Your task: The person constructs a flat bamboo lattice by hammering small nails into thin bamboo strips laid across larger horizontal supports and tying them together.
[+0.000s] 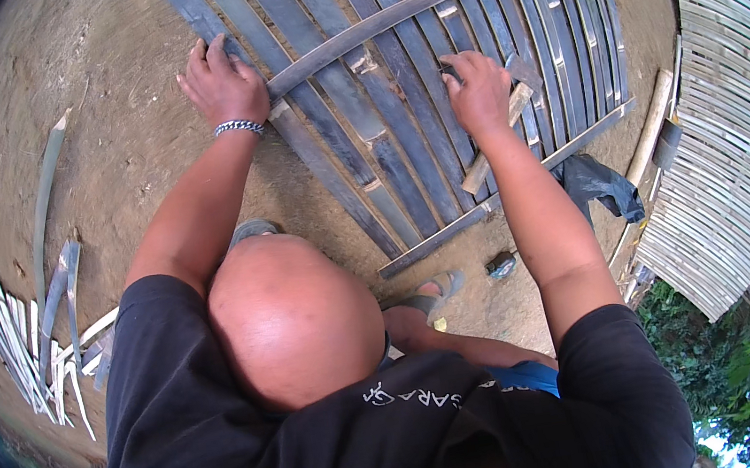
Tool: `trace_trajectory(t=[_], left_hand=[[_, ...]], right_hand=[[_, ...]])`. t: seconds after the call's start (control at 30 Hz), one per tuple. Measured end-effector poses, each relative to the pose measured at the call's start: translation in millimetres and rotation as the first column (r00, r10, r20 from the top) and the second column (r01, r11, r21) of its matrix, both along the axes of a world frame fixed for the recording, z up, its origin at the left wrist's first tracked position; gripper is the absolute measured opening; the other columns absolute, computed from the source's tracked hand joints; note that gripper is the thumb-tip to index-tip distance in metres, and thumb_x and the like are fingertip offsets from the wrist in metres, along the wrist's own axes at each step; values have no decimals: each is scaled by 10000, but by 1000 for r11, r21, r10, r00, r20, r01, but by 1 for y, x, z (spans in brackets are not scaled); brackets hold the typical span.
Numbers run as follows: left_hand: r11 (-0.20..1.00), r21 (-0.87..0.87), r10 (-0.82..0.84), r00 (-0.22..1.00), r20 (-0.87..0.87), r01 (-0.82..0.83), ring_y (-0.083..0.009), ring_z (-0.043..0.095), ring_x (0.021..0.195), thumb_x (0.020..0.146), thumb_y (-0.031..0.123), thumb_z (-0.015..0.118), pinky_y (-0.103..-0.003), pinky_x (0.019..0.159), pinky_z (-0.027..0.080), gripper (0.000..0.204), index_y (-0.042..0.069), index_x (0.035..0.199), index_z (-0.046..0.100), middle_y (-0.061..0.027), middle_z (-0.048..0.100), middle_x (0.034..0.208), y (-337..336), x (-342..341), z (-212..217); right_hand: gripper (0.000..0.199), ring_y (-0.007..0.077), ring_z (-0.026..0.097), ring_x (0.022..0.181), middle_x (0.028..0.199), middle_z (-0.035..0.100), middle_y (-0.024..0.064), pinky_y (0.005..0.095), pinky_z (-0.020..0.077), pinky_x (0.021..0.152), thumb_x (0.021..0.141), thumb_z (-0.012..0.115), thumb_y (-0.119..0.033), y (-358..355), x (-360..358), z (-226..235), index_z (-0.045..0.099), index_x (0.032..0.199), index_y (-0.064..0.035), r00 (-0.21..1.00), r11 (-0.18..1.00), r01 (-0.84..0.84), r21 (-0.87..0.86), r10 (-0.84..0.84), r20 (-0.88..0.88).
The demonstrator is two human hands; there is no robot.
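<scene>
A panel of dark, flattened bamboo slats (389,142) lies before me, crossed by a long bamboo strip (394,19). My left hand (226,85), with a chain bracelet at the wrist, rests at the strip's left end beside the outermost slat. Its fingers are apart. Over the middle of the panel, my right hand (477,88) has its fingers curled toward the thumb; whatever they hold is too small to make out. A hammer with a wooden handle (477,172) lies on the slats, passing beneath my right wrist, its metal head (523,69) just right of that hand.
Split bamboo strips (35,350) are piled on the dirt ground at left. A second, paler slatted panel (723,103) stands at right. Near the panel's lower edge are a black plastic bag (604,188) and a small dark object (500,264). My bare knee (296,320) rises between my arms.
</scene>
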State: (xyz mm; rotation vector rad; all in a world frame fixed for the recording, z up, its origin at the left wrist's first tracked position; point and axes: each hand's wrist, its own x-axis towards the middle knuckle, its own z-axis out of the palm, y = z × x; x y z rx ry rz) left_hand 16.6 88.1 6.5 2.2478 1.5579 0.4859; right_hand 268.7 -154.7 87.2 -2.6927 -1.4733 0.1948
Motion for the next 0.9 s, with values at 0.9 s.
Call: trace_trajectory(t=[0.9], left_hand=[[759, 126, -651, 746, 144, 638, -237, 526, 1316, 774, 317, 783, -531, 1245, 210, 435, 149, 1150, 644, -38, 641, 1195, 2, -20, 19]], right_hand=[[227, 113, 697, 847, 918, 761, 75, 269, 546, 771, 923, 732, -131, 126, -128, -15, 734, 1093, 18, 217, 900, 432, -60, -168, -962]])
